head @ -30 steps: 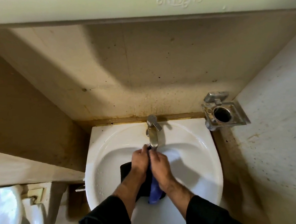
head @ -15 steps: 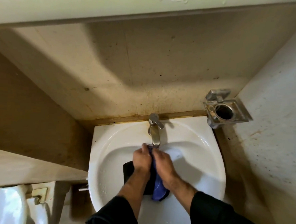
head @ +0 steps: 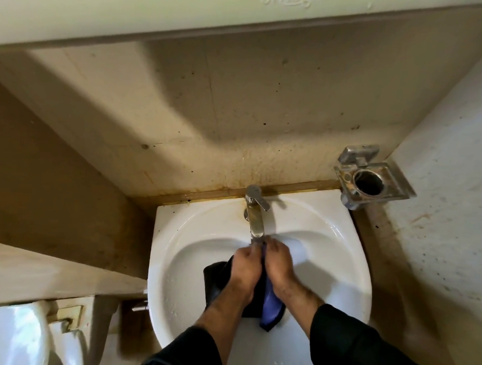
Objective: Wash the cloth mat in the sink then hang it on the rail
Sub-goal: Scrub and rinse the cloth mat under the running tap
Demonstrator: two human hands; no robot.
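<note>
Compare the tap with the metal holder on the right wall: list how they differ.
The tap stands on the sink rim at the back centre; the metal holder is fixed to the right wall, beside the sink. The tap is a slim spout with a lever on top; the holder is a square frame around a round, empty opening. Both hands work right under the tap; nothing touches the holder. Both are shiny metal.

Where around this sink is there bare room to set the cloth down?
Bare basin right of the right hand, toward the sink rim, and left of the left hand. Crowded at centre: both hands grip the cloth mat under the tap.
</note>
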